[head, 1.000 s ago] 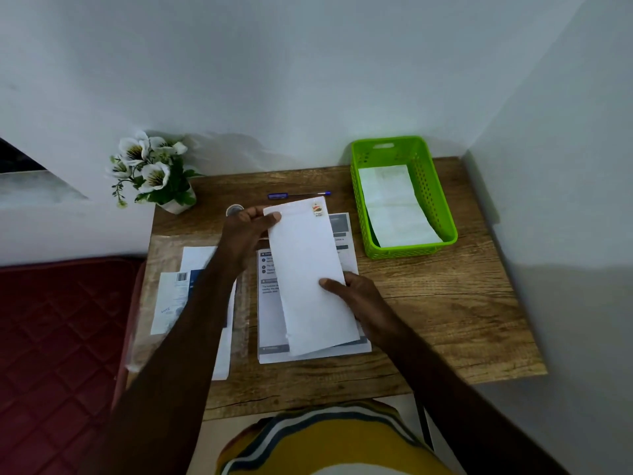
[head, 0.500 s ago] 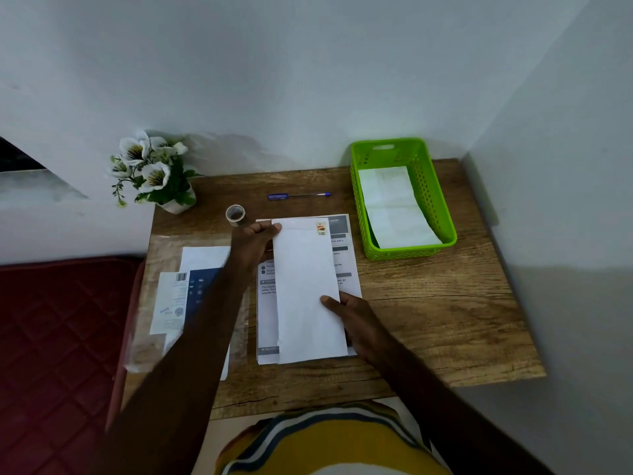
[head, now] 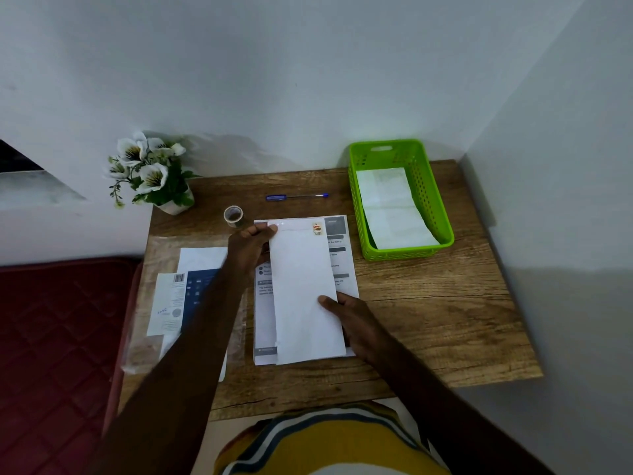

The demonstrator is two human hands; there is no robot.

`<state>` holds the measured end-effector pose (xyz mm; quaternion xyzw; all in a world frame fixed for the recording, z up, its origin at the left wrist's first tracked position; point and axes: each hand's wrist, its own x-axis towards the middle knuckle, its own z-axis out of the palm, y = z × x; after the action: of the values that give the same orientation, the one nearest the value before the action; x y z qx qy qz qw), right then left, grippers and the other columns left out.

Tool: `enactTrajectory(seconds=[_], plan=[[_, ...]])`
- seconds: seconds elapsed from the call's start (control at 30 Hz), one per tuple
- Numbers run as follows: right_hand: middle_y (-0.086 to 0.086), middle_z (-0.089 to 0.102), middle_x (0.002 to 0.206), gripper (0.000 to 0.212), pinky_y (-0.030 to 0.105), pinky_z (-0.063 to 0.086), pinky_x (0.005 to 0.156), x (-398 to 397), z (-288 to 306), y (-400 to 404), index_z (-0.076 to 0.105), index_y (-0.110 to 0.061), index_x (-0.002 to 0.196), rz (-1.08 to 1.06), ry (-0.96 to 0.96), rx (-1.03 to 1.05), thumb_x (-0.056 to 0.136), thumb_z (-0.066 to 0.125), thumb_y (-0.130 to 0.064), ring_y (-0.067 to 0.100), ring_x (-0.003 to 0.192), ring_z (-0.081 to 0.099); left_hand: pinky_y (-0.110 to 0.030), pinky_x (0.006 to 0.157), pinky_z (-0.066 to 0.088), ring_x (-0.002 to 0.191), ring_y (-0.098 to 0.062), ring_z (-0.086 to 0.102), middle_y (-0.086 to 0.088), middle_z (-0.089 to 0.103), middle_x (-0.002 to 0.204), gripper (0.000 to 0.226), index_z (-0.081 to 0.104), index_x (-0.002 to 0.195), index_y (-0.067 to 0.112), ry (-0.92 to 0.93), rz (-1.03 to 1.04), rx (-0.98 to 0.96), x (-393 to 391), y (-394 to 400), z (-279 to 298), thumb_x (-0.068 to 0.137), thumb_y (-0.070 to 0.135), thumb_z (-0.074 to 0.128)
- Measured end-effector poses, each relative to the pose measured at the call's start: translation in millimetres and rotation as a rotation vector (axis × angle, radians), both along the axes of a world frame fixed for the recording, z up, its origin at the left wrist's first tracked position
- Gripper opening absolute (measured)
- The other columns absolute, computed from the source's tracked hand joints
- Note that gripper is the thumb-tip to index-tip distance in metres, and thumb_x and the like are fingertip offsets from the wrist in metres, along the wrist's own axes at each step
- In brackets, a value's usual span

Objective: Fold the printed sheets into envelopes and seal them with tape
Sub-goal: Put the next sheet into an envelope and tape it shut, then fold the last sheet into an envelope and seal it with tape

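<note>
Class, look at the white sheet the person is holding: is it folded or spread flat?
Folded. The white sheet is a narrow strip lying on the wider printed sheet; the left hand and right hand grip it.

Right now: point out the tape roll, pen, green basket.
tape roll [head: 233, 216], head view, top rim of the roll.
pen [head: 297, 197], head view, middle of the barrel.
green basket [head: 426, 190], head view, right wall.

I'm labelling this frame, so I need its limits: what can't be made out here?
- Head view: printed sheet, text too small, middle hidden by folded white sheet.
- Left hand fingertips blurred.
- Papers in green basket: print too faint.
</note>
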<state>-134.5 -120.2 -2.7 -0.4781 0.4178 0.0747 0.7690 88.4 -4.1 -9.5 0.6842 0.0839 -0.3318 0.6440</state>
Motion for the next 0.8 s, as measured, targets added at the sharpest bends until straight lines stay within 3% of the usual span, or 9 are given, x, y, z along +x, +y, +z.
enactTrajectory(seconds=[0.13, 0.3, 0.4, 0.5, 0.57, 0.6, 0.67, 0.73, 0.8], plan=[[0.010, 0.076, 0.115, 0.028, 0.051, 0.057, 0.096, 0, 3, -5, 0.072, -0.013, 0.121, -0.063, -0.035, 0.032, 0.095, 0.070, -0.021, 0.031, 0.108, 0.072, -0.037, 0.073, 0.062, 0.094, -0.026, 0.077, -0.008, 0.079, 0.103, 0.021, 0.071, 0.111, 0.009, 0.067, 0.050, -0.072, 1, -4, 7, 0.092, 0.019, 0.074], [0.008, 0.078, 0.110, 0.024, 0.053, 0.057, 0.096, -2, 29, -16, 0.074, -0.014, 0.116, -0.043, -0.094, -0.122, 0.094, 0.071, -0.022, 0.031, 0.105, 0.073, -0.037, 0.074, 0.062, 0.097, -0.028, 0.077, -0.011, 0.078, 0.109, 0.028, 0.068, 0.120, 0.009, 0.085, 0.002, -0.148, 4, -8, 21, 0.097, 0.024, 0.068], [0.005, 0.079, 0.101, 0.013, 0.038, 0.060, 0.083, -1, 63, -38, 0.078, -0.014, 0.105, -0.064, -0.193, -0.298, 0.096, 0.069, -0.016, 0.021, 0.091, 0.075, -0.031, 0.071, 0.062, 0.096, -0.025, 0.077, -0.012, 0.077, 0.111, 0.027, 0.068, 0.118, 0.008, 0.052, -0.032, -0.219, 9, -7, 26, 0.103, 0.028, 0.059], [-0.001, 0.076, 0.088, 0.014, 0.026, 0.051, 0.069, -1, 112, -71, 0.076, -0.006, 0.099, -0.090, -0.209, -0.630, 0.099, 0.065, -0.013, 0.009, 0.077, 0.066, -0.030, 0.073, 0.063, 0.100, -0.026, 0.076, -0.011, 0.077, 0.112, 0.030, 0.066, 0.117, 0.009, 0.041, -0.046, -0.214, 13, -3, 27, 0.105, 0.033, 0.053], [-0.010, 0.068, 0.071, 0.018, 0.011, 0.044, 0.058, -1, 148, -92, 0.072, -0.014, 0.087, -0.065, -0.171, -1.018, 0.101, 0.060, -0.017, -0.006, 0.062, 0.060, -0.030, 0.071, 0.063, 0.100, -0.026, 0.076, -0.010, 0.077, 0.112, 0.029, 0.066, 0.117, 0.010, 0.039, -0.033, -0.192, 14, 1, 26, 0.106, 0.033, 0.052], [-0.012, 0.060, 0.063, 0.024, 0.010, 0.037, 0.052, -1, 165, -101, 0.065, -0.017, 0.078, -0.040, -0.131, -1.235, 0.102, 0.058, -0.018, -0.005, 0.058, 0.058, -0.030, 0.070, 0.062, 0.099, -0.026, 0.076, -0.011, 0.077, 0.112, 0.029, 0.066, 0.116, 0.010, 0.041, -0.026, -0.188, 14, 2, 25, 0.106, 0.033, 0.052], [-0.002, 0.055, 0.060, 0.030, 0.028, 0.035, 0.056, 5, 188, -114, 0.057, -0.016, 0.071, 0.031, 0.022, -1.576, 0.100, 0.054, -0.018, 0.013, 0.058, 0.059, -0.030, 0.069, 0.062, 0.098, -0.026, 0.077, -0.012, 0.077, 0.112, 0.028, 0.066, 0.116, 0.010, 0.050, -0.015, -0.188, 12, 4, 23, 0.105, 0.032, 0.053], [0.021, 0.065, 0.083, 0.021, 0.039, 0.045, 0.064, 22, 192, -122, 0.067, -0.006, 0.089, 0.171, 0.264, -1.818, 0.100, 0.052, -0.014, 0.042, 0.077, 0.064, -0.030, 0.069, 0.062, 0.100, -0.027, 0.076, -0.011, 0.077, 0.112, 0.029, 0.067, 0.116, 0.009, 0.047, -0.020, -0.176, 10, 6, 22, 0.105, 0.032, 0.054], [0.026, 0.066, 0.102, 0.021, 0.042, 0.049, 0.072, 42, 184, -125, 0.068, 0.000, 0.105, 0.366, 0.436, -1.823, 0.099, 0.050, -0.009, 0.046, 0.094, 0.066, -0.030, 0.069, 0.062, 0.100, -0.026, 0.076, -0.010, 0.078, 0.111, 0.029, 0.068, 0.116, 0.009, 0.030, -0.027, -0.150, 7, 6, 21, 0.105, 0.032, 0.054]])
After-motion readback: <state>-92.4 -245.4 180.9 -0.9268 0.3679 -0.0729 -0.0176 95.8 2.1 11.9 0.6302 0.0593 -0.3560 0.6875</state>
